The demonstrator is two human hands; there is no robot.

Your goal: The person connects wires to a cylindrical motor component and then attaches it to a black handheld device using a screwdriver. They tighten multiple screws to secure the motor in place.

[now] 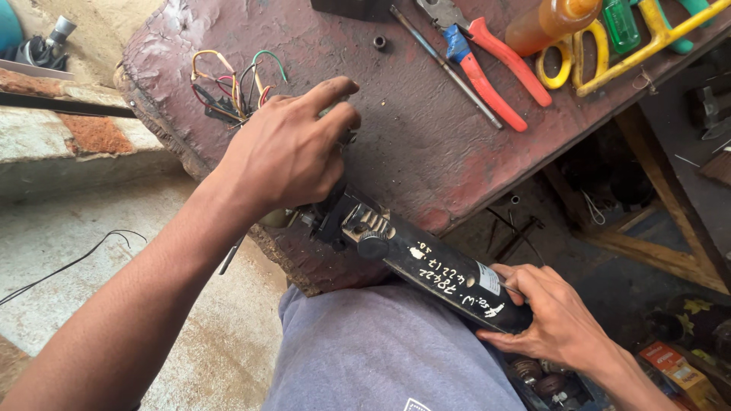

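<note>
Black tool housing (426, 270), white handwriting and a small white label on its side, is laid across the lap and against the table (426, 144) edge. Its lower end is gripped by the right hand (552, 320); its upper end is covered by the left hand (285, 152), fingers curled, beside coloured wires (232, 80). Amber bottle (550, 20) and green bottle (620, 23) are seen on the table; contents cannot be told. Red-handled pliers (491, 65) are noted near them.
</note>
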